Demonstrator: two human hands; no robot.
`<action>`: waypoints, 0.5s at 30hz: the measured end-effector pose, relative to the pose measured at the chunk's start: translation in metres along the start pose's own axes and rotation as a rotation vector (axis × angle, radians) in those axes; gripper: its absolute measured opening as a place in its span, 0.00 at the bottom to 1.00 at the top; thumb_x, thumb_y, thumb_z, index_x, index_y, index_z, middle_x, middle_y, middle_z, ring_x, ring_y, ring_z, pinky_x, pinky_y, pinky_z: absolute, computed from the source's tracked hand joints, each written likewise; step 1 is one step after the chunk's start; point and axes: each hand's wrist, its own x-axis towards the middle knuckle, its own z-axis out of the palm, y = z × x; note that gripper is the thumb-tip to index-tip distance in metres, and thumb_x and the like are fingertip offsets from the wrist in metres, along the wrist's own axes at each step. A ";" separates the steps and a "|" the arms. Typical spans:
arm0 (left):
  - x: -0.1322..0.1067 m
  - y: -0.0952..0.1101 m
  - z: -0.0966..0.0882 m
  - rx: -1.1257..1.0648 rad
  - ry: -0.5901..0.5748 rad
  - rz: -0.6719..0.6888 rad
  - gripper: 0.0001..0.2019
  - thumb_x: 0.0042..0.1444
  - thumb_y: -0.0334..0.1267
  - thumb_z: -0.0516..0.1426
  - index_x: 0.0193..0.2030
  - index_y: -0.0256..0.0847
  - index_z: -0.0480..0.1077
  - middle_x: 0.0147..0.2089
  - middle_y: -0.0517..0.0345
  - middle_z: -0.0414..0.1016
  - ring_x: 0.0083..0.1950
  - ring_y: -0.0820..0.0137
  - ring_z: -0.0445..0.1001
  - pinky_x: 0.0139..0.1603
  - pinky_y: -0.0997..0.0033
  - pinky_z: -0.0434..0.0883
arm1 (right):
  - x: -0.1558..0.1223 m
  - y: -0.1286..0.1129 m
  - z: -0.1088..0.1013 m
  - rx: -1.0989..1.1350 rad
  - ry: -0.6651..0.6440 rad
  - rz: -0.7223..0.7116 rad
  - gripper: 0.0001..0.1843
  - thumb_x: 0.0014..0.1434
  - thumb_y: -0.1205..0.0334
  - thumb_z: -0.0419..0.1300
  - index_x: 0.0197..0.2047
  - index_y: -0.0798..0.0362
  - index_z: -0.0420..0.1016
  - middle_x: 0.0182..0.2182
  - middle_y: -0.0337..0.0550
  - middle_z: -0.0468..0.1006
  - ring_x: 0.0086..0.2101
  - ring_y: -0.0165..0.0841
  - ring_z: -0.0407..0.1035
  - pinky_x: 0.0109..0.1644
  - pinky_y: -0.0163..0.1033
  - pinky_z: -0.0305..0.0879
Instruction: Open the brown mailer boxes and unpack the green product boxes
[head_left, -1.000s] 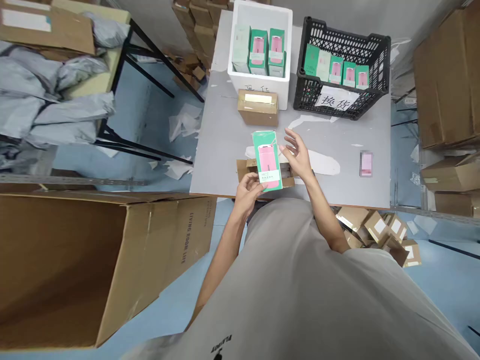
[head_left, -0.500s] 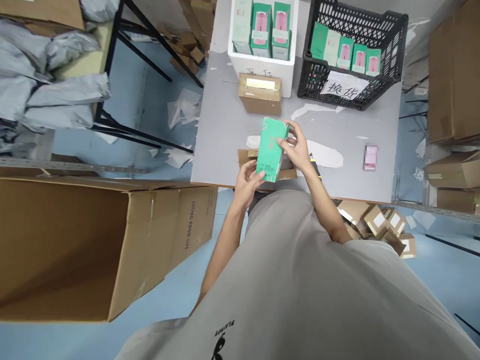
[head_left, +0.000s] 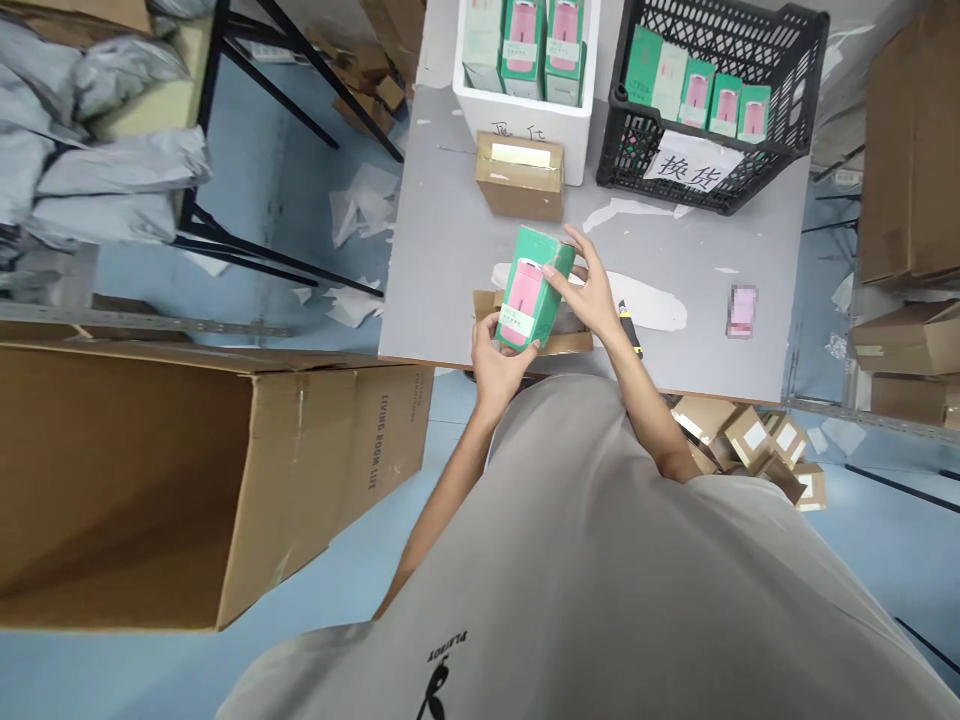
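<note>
Both my hands hold a green product box (head_left: pixel 529 292) with a pink item pictured on its face, tilted above the near edge of the grey table (head_left: pixel 450 250). My left hand (head_left: pixel 499 362) grips its lower end from below. My right hand (head_left: pixel 589 290) clasps its upper right side, fingers wrapped over the top edge. Under the box lies an opened small cardboard carton (head_left: pixel 570 342), mostly hidden by the box and my hands.
A closed small carton (head_left: pixel 520 178) sits further back. Behind it a white foam bin (head_left: pixel 517 100) and a black crate (head_left: pixel 712 170) with a paper label hold more green boxes. A pink phone (head_left: pixel 741 310) lies right. A big open cardboard box (head_left: pixel 187 480) stands on the floor left.
My right hand went from open beside the box to gripping it. The box was turned over in my hands, showing its back, then its pink face again.
</note>
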 end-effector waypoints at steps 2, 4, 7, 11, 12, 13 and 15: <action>-0.005 -0.001 0.002 0.021 -0.014 0.060 0.37 0.49 0.39 0.79 0.66 0.47 0.77 0.75 0.41 0.76 0.77 0.48 0.77 0.55 0.62 0.87 | 0.001 -0.002 -0.001 0.013 0.020 0.008 0.49 0.66 0.17 0.71 0.80 0.32 0.72 0.79 0.49 0.75 0.78 0.56 0.71 0.75 0.66 0.84; -0.008 -0.005 0.001 -0.025 -0.064 0.042 0.33 0.52 0.42 0.79 0.64 0.49 0.77 0.80 0.40 0.71 0.78 0.47 0.77 0.56 0.61 0.87 | 0.003 -0.002 -0.005 0.038 0.030 0.023 0.45 0.67 0.18 0.71 0.74 0.35 0.77 0.74 0.49 0.80 0.75 0.55 0.75 0.75 0.64 0.84; -0.009 -0.013 0.000 -0.094 -0.140 -0.064 0.29 0.54 0.47 0.79 0.58 0.48 0.76 0.85 0.39 0.67 0.77 0.46 0.79 0.58 0.58 0.88 | 0.006 0.004 -0.012 0.078 0.034 0.030 0.42 0.67 0.18 0.71 0.68 0.41 0.79 0.69 0.50 0.83 0.69 0.53 0.80 0.73 0.61 0.84; -0.015 -0.015 0.005 -0.007 -0.119 -0.006 0.35 0.52 0.49 0.81 0.63 0.50 0.74 0.86 0.40 0.63 0.83 0.45 0.73 0.58 0.58 0.88 | 0.008 0.015 -0.013 0.074 0.037 0.049 0.41 0.67 0.19 0.70 0.66 0.42 0.79 0.67 0.51 0.84 0.67 0.52 0.81 0.72 0.59 0.84; -0.017 -0.013 0.006 0.038 -0.103 0.032 0.38 0.50 0.48 0.82 0.65 0.50 0.74 0.86 0.40 0.64 0.84 0.45 0.72 0.59 0.57 0.88 | 0.008 0.016 -0.012 0.062 0.040 0.054 0.41 0.67 0.19 0.70 0.67 0.42 0.79 0.67 0.51 0.84 0.67 0.52 0.80 0.72 0.59 0.84; -0.019 -0.011 0.008 0.082 -0.087 0.062 0.41 0.49 0.47 0.83 0.67 0.50 0.73 0.84 0.39 0.65 0.84 0.44 0.71 0.61 0.55 0.88 | 0.007 0.016 -0.011 0.043 0.043 0.054 0.41 0.68 0.19 0.70 0.67 0.42 0.80 0.68 0.52 0.84 0.68 0.52 0.80 0.72 0.59 0.84; -0.019 -0.006 0.011 0.121 -0.053 0.083 0.47 0.46 0.44 0.84 0.71 0.50 0.72 0.81 0.38 0.68 0.82 0.44 0.73 0.62 0.54 0.87 | 0.006 0.013 -0.009 -0.006 0.043 0.046 0.42 0.67 0.19 0.70 0.68 0.41 0.81 0.69 0.52 0.84 0.69 0.52 0.79 0.72 0.59 0.83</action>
